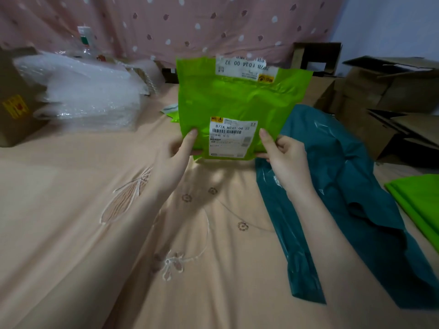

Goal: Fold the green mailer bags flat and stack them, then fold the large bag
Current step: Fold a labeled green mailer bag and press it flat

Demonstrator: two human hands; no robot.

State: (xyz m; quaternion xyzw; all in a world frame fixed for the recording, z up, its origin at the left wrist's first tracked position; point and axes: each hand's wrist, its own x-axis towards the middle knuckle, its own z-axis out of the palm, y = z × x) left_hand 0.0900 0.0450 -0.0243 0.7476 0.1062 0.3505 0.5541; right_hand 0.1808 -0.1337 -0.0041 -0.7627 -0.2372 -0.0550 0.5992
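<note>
I hold a bright green mailer bag (235, 100) upright above the bed, with white shipping labels at its bottom and top. My left hand (177, 150) pinches its lower left corner and my right hand (282, 153) pinches its lower right corner. A large teal bag (332, 186) lies crumpled on the bed to the right, under my right forearm. Another green mailer (420, 203) lies flat at the right edge. A scrap of green bag (173, 115) peeks out behind the held one.
The peach embroidered bedsheet (118, 233) spreads below. A heap of clear bubble wrap (90, 91) sits at the back left beside a brown box (16, 108). Several cardboard boxes (384, 96) stand at the back right. A pink dotted curtain (190, 24) hangs behind.
</note>
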